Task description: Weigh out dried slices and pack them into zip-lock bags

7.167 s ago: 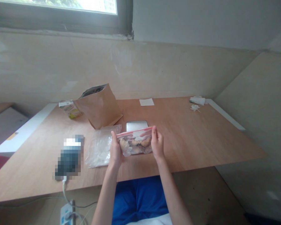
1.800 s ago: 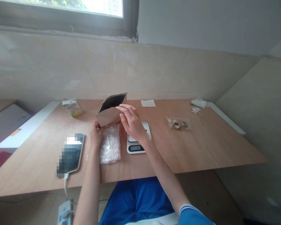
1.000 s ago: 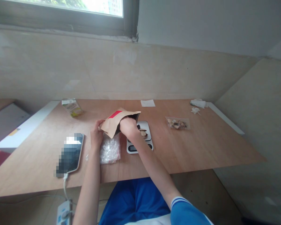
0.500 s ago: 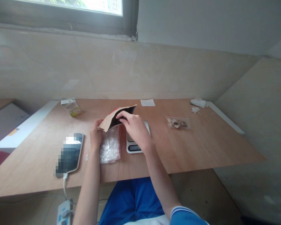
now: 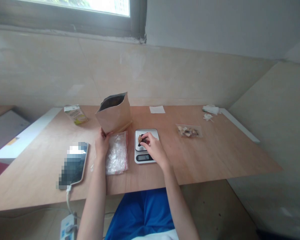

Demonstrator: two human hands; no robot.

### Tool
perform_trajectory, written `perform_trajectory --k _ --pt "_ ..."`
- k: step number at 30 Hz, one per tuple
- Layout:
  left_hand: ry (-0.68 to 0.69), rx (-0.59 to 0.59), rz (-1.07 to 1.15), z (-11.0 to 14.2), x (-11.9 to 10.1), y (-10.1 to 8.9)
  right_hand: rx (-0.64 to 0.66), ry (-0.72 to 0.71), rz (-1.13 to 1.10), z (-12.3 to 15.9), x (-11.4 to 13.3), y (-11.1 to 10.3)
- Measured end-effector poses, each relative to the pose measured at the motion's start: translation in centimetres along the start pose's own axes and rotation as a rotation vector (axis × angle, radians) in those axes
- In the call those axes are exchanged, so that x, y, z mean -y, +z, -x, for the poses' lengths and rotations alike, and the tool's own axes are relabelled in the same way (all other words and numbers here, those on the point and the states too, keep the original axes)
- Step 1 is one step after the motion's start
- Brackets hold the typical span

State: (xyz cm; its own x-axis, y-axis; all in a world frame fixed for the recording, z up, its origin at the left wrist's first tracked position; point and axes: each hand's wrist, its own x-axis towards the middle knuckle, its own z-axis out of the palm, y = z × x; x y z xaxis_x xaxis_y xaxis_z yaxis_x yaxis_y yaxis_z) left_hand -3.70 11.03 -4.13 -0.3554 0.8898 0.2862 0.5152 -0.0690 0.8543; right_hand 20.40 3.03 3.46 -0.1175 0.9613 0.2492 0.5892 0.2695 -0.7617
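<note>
My left hand (image 5: 102, 142) is closed on the lower near corner of an open brown paper pouch (image 5: 116, 117), which stands upright with its dark mouth facing up. Over the plate of a white kitchen scale (image 5: 138, 145), my right hand (image 5: 150, 144) pinches small brown and dark dried pieces (image 5: 140, 140). Whether these pieces touch the plate I cannot tell. A stack of clear zip bags (image 5: 117, 156) lies between my left forearm and the scale, just in front of the pouch.
A zip bag of dried pieces (image 5: 188, 130) lies to the right. A phone (image 5: 76, 166) on a charging cable is at the left, with a carton (image 5: 76, 115) behind it. White paper (image 5: 157, 109) and crumpled tissue (image 5: 208, 117) are along the back of the wooden table (image 5: 215, 156).
My right hand has come out of the pouch and moved down over the scale with dried pieces in its fingers. The pouch has gone from tilted to upright.
</note>
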Motion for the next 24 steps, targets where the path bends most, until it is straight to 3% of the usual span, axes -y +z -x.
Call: perform_trajectory --k 4,10,13,18,21,24 --pt "-0.033 -0.013 -0.071 0.1 -0.5 -0.2 -0.040 -0.093 0.276 0.4 -1.0 1.2" --pt "-0.053 0.003 -0.066 0.2 -0.7 -0.3 -0.085 -0.101 0.503 0.6 -1.7 1.0" --pt "-0.051 0.005 -0.056 0.2 -0.6 -0.3 -0.145 -0.119 0.448 0.2 -1.2 0.1" --pt "-0.040 -0.007 -0.045 0.1 -0.6 -0.2 -0.269 -0.291 0.111 -1.9 2.3 -2.5" --pt "-0.032 0.005 0.001 0.2 -0.5 -0.2 -0.222 -0.439 -0.003 -3.8 4.5 -3.1" --pt "-0.022 -0.019 0.012 0.4 -0.4 -0.3 -0.122 -0.514 0.053 -5.6 5.8 -2.6"
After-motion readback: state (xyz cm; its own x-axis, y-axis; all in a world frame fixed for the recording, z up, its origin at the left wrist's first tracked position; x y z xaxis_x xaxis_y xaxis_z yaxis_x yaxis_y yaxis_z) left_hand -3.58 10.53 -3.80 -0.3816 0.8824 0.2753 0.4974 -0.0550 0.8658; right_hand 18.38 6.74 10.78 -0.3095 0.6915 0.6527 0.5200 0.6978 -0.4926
